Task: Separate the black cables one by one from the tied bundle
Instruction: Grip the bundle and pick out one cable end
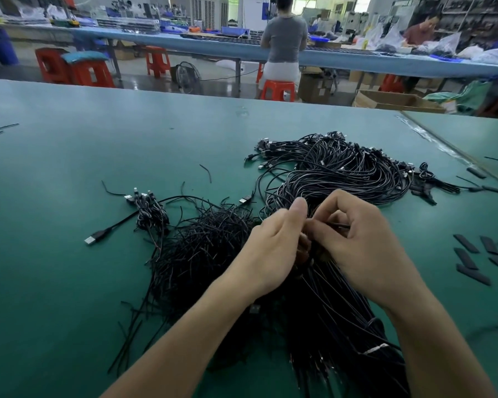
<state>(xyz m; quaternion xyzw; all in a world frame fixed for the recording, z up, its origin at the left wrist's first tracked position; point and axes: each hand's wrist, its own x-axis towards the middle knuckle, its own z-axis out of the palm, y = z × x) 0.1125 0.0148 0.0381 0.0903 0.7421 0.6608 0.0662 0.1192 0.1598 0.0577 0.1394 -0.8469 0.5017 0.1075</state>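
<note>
Black cable bundle [328, 297] on green tabletop [69, 196], near end cut off.
Left hand [270, 248] grips bundle, fingertips hidden; right hand [362, 242] pinches one strand [342, 226]; blue bench [184, 44] behind.

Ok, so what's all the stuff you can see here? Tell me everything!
table: one, green, under everything
tied bundle: one, black, beneath the hands
looped cable heap: one, black, far right of the table
short wire pieces: a big pile, black, left of the hands
small cable bunch: one, black with silver plugs, farther left
flat strips: several, black, right edge
stools: several, red, on the floor behind
fan: one, dark, on the floor behind
cardboard boxes: a few, brown, behind the table
seated person: one, grey top, at the blue bench
left hand: one, holding the tied bundle
right hand: one, pinching a single cable
</note>
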